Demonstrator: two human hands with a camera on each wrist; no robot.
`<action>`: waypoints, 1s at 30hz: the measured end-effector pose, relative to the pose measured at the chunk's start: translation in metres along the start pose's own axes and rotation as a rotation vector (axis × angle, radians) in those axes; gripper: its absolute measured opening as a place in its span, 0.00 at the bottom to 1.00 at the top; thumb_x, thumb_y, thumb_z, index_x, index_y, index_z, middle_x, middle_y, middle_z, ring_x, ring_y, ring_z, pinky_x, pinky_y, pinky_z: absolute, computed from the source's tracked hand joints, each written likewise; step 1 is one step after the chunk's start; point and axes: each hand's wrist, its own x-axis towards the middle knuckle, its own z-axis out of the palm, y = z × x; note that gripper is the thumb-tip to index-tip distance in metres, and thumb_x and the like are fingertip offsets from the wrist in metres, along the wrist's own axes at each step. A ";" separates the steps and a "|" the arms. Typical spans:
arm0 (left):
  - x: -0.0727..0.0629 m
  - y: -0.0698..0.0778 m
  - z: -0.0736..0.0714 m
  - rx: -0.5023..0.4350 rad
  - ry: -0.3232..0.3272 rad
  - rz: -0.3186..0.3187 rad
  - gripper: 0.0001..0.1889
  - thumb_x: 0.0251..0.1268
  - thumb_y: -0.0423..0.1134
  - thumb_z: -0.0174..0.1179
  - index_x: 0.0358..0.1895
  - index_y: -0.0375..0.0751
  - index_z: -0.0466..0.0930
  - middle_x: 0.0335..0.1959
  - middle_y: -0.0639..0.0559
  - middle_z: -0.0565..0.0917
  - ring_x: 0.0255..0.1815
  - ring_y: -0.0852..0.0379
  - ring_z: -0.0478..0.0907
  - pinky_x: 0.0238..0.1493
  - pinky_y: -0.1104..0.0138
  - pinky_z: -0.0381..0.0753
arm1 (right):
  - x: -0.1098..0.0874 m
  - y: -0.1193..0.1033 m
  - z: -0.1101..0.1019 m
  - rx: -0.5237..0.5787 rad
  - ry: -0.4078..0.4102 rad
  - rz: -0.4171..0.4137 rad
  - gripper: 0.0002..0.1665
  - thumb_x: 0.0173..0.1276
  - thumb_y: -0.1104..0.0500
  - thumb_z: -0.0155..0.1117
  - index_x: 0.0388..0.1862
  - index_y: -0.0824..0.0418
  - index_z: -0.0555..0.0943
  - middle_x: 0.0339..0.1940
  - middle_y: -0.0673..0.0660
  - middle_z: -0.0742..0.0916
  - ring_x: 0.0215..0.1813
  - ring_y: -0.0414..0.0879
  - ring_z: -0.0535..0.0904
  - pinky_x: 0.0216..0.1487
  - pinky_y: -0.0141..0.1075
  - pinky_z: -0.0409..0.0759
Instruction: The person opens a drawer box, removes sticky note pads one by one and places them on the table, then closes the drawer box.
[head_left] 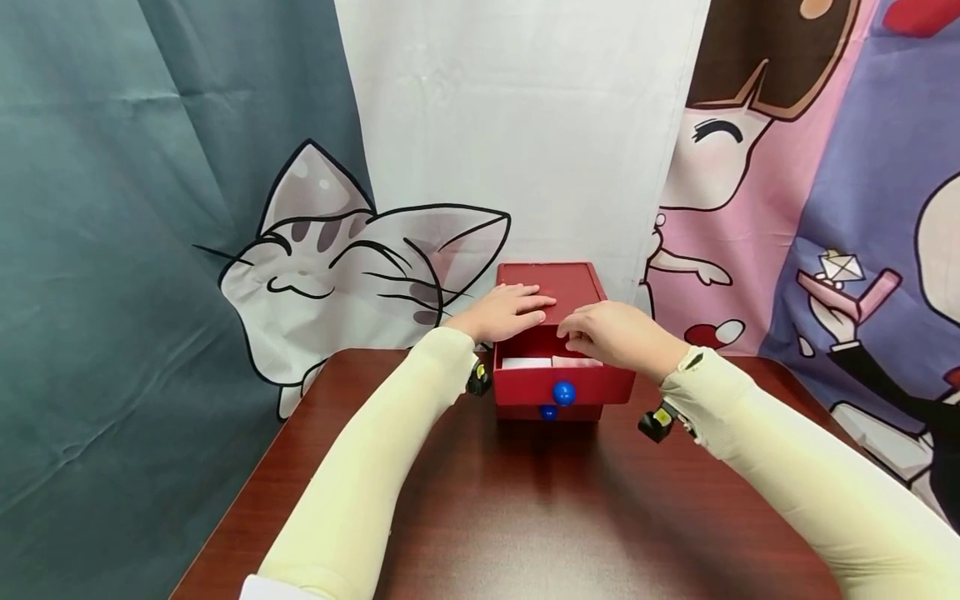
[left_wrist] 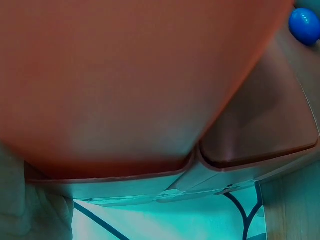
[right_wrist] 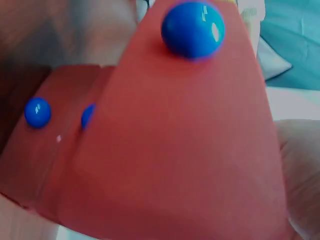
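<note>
A small red drawer chest (head_left: 547, 283) stands on the table, its upper drawer (head_left: 536, 387) pulled out. Blue round knobs show on the front, one (right_wrist: 192, 30) on the pulled-out drawer, others lower down. My left hand (head_left: 501, 312) rests on top of the chest with fingers extended. Above the drawer hangs my right hand (head_left: 618, 335), its fingers bent loosely downward and nothing seen between them. Inside the drawer lie a flat white thing (head_left: 527, 363) and a pale pink one (head_left: 576, 362), mostly hidden by the drawer front.
The brown wooden table (head_left: 510, 508) extends in front of the chest. Close behind it hangs a printed curtain (head_left: 525, 125) with cartoon figures. A lower drawer with a blue knob (head_left: 548, 412) sits beneath the pulled-out one, which juts toward me.
</note>
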 end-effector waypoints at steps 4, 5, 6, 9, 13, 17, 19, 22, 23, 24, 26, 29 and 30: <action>0.000 0.000 0.000 0.003 0.000 -0.005 0.28 0.79 0.58 0.42 0.78 0.62 0.63 0.81 0.51 0.58 0.82 0.49 0.50 0.81 0.54 0.39 | 0.006 0.010 0.000 0.102 -0.166 -0.005 0.14 0.61 0.62 0.77 0.47 0.60 0.89 0.35 0.49 0.90 0.35 0.41 0.85 0.42 0.40 0.86; 0.000 -0.001 0.000 0.008 0.000 -0.004 0.28 0.79 0.58 0.42 0.78 0.62 0.63 0.81 0.51 0.58 0.82 0.50 0.50 0.81 0.54 0.40 | 0.007 0.012 0.001 0.118 -0.202 -0.016 0.14 0.61 0.62 0.77 0.47 0.60 0.89 0.35 0.49 0.90 0.36 0.40 0.85 0.43 0.39 0.86; 0.001 -0.001 0.001 0.013 -0.001 -0.004 0.28 0.79 0.58 0.42 0.78 0.62 0.63 0.81 0.51 0.58 0.82 0.50 0.50 0.81 0.54 0.39 | 0.008 0.014 0.002 0.138 -0.234 -0.024 0.14 0.61 0.61 0.77 0.47 0.59 0.90 0.35 0.49 0.91 0.36 0.39 0.86 0.43 0.38 0.86; 0.002 -0.002 0.002 0.018 0.008 -0.001 0.28 0.79 0.58 0.42 0.78 0.62 0.63 0.81 0.52 0.58 0.82 0.50 0.50 0.81 0.54 0.40 | 0.011 0.017 0.005 0.178 -0.310 -0.055 0.12 0.62 0.62 0.76 0.45 0.57 0.91 0.38 0.49 0.91 0.38 0.38 0.87 0.44 0.36 0.86; 0.003 -0.003 0.003 0.010 0.018 -0.004 0.28 0.79 0.58 0.43 0.78 0.62 0.63 0.81 0.52 0.59 0.82 0.50 0.50 0.81 0.55 0.40 | 0.014 0.019 0.008 0.195 -0.385 -0.077 0.09 0.64 0.63 0.74 0.44 0.56 0.91 0.39 0.50 0.91 0.39 0.39 0.88 0.46 0.36 0.86; 0.002 -0.002 0.003 0.003 0.015 -0.007 0.28 0.79 0.59 0.43 0.78 0.62 0.64 0.81 0.52 0.59 0.82 0.49 0.50 0.81 0.55 0.40 | 0.015 0.018 0.010 0.201 -0.430 -0.024 0.10 0.66 0.64 0.72 0.45 0.57 0.90 0.39 0.50 0.91 0.40 0.40 0.88 0.46 0.37 0.86; 0.002 -0.003 0.003 0.002 0.017 -0.005 0.28 0.79 0.59 0.43 0.78 0.62 0.64 0.81 0.52 0.59 0.82 0.49 0.50 0.81 0.55 0.40 | 0.015 0.017 0.010 0.193 -0.435 0.006 0.11 0.66 0.65 0.71 0.47 0.58 0.90 0.39 0.50 0.91 0.40 0.41 0.88 0.47 0.38 0.86; 0.003 -0.003 0.003 0.002 0.021 -0.002 0.28 0.79 0.59 0.43 0.78 0.62 0.64 0.81 0.52 0.59 0.82 0.49 0.50 0.81 0.55 0.39 | 0.015 0.016 0.009 0.148 -0.426 0.018 0.13 0.65 0.67 0.70 0.48 0.57 0.90 0.41 0.51 0.91 0.40 0.44 0.87 0.47 0.40 0.86; 0.003 -0.003 0.003 0.002 0.022 -0.002 0.28 0.79 0.59 0.43 0.78 0.62 0.64 0.81 0.52 0.59 0.82 0.50 0.50 0.81 0.55 0.39 | 0.015 0.016 0.010 0.132 -0.425 0.019 0.14 0.65 0.67 0.69 0.48 0.57 0.90 0.42 0.52 0.91 0.40 0.45 0.86 0.47 0.40 0.86; 0.003 -0.003 0.003 0.003 0.023 -0.001 0.28 0.79 0.59 0.43 0.78 0.62 0.64 0.81 0.52 0.59 0.82 0.50 0.50 0.81 0.55 0.39 | 0.015 0.016 0.010 0.108 -0.421 0.011 0.15 0.64 0.67 0.70 0.48 0.57 0.90 0.42 0.52 0.91 0.39 0.45 0.86 0.46 0.39 0.86; 0.003 -0.003 0.003 0.006 0.022 -0.001 0.28 0.79 0.59 0.43 0.78 0.62 0.64 0.81 0.52 0.59 0.82 0.50 0.50 0.81 0.56 0.39 | 0.016 0.016 0.011 0.056 -0.421 -0.008 0.16 0.63 0.68 0.70 0.49 0.57 0.90 0.42 0.53 0.91 0.37 0.44 0.84 0.44 0.38 0.86; 0.003 -0.003 0.003 0.011 0.019 0.002 0.28 0.79 0.59 0.43 0.78 0.62 0.64 0.81 0.52 0.59 0.82 0.50 0.50 0.81 0.56 0.39 | 0.017 0.016 0.013 -0.004 -0.442 -0.039 0.15 0.63 0.69 0.70 0.48 0.58 0.90 0.38 0.52 0.91 0.32 0.40 0.82 0.41 0.35 0.85; 0.003 -0.003 0.003 0.012 0.019 0.004 0.28 0.79 0.59 0.43 0.78 0.62 0.64 0.81 0.51 0.59 0.82 0.49 0.50 0.81 0.55 0.40 | 0.018 0.015 0.013 -0.020 -0.452 -0.045 0.15 0.63 0.69 0.70 0.48 0.58 0.90 0.36 0.52 0.90 0.31 0.39 0.82 0.40 0.34 0.85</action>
